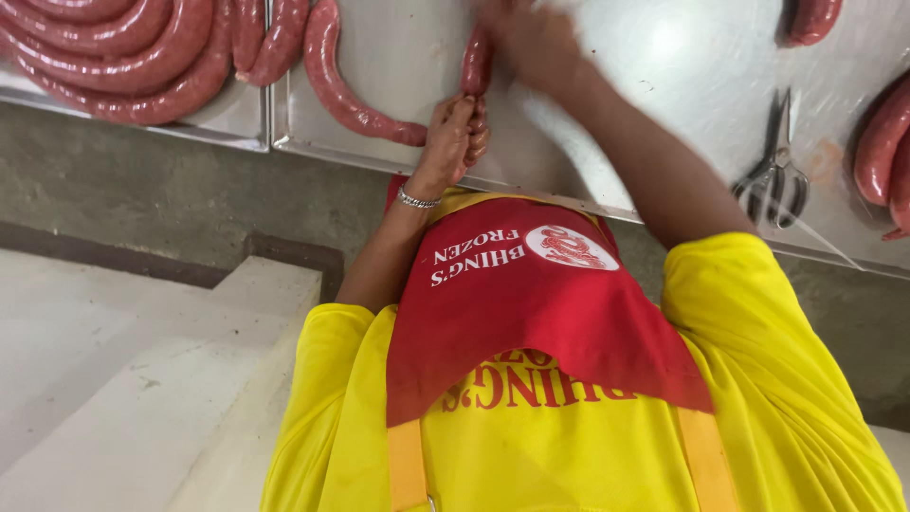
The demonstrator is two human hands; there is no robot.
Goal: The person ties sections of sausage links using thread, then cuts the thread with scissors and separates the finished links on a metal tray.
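**Q:** Fig. 1, head view. What is in hand, and how would it handle?

**A:** I see a raw sausage rope (353,99), pink-red, curving across the steel table (664,85) from the upper left to the near edge. I judge it soft and limp, heavy for its thickness, with a damp, slippery casing that could split if pinched hard. It is best held with a whole fist close to the point being worked, not by the fingertips.

**Q:** And the hands?

**A:** The left hand (457,140), with a bracelet (417,200) at the wrist, is closed in a fist around the rope at the table's near edge. The right hand (533,40) sits just beyond it, touching the short upright section that rises out of the fist. It is motion-blurred, so I cannot tell how far its fingers are closed.

**Q:** Surroundings?

**A:** A coil of sausage (123,57) lies on a tray at far left. Scissors (777,175) rest on the table to the right, well apart from both hands. More sausages (882,142) lie at the right edge.
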